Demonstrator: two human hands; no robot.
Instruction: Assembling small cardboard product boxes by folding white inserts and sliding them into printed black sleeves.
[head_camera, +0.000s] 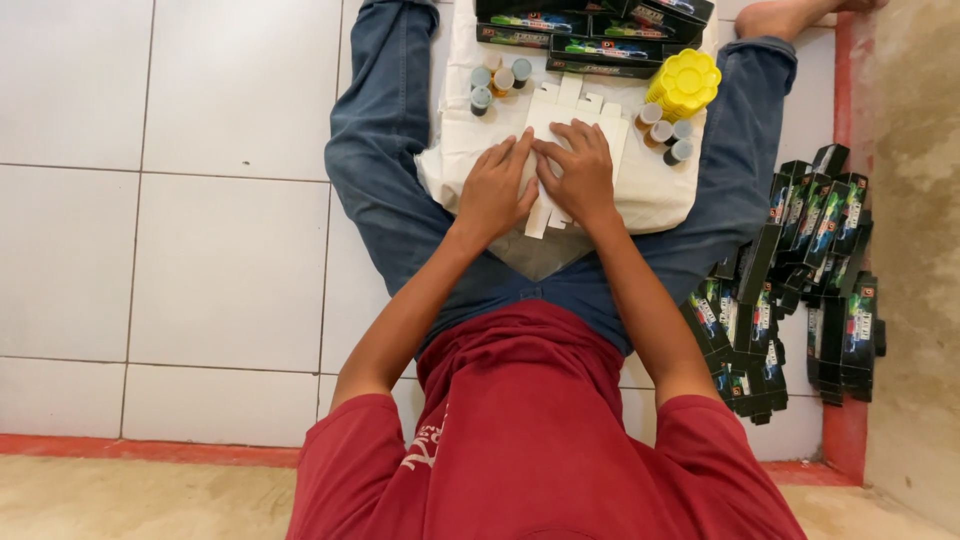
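- White floor tiles (200, 250) fill the left of the view, edged by a red border (845, 300) on the right and along the bottom.
- Blue jeans (385, 150) cover the seated person's spread legs, and a dark red shirt (540, 440) fills the foreground.
- A white cloth (660, 195) lies on the floor between the legs.
- A heap of black printed cartons (800, 290), folded flat, sits by the right leg against the red border; more black boxes (590, 30) are stacked at the far edge of the cloth.
- A flat white cardboard cut-out (570, 105) with tabs lies in the middle of the cloth, partly under both hands.
- The left hand (495, 190) presses flat on the cut-out, fingers extended and close together, gripping nothing.
- The right hand (578, 175) rests just beside it, thumbs nearly touching, fingers spread flat on the same cut-out, likewise closed on nothing.
- A stack of yellow flower-shaped trays (684, 85) stands at the cloth's far right.
- Small paint pots (498, 80) cluster left of the cut-out; another group of small pots (664, 132) stands right of it, under the yellow stack.
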